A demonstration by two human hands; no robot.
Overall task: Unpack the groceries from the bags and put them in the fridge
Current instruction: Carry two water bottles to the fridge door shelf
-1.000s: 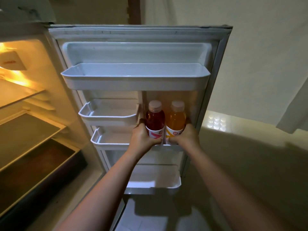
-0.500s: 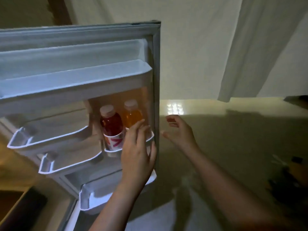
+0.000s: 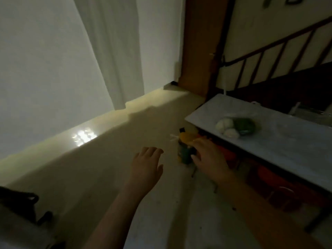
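Note:
A bag of groceries (image 3: 185, 144) stands on the floor beside the table, with a dark-capped bottle, something yellow and something green showing in it. My right hand (image 3: 209, 157) reaches over it with spread fingers and holds nothing. My left hand (image 3: 146, 162) hovers open over the floor to the left of the bag. A clear bag of pale round items and green vegetables (image 3: 237, 127) lies on the grey table (image 3: 287, 151). The fridge is out of view.
Red stools or tubs (image 3: 269, 180) sit under the table. A white curtain (image 3: 115, 51) hangs at the wall, a wooden post (image 3: 199, 45) and stair railing (image 3: 280, 49) stand behind the table. A dark object (image 3: 21, 203) is at the lower left.
Both hands let go of the two bottles left on the fridge door shelf. The view swung right from the fridge to the floor and table, and my hands now reach toward the floor bag.

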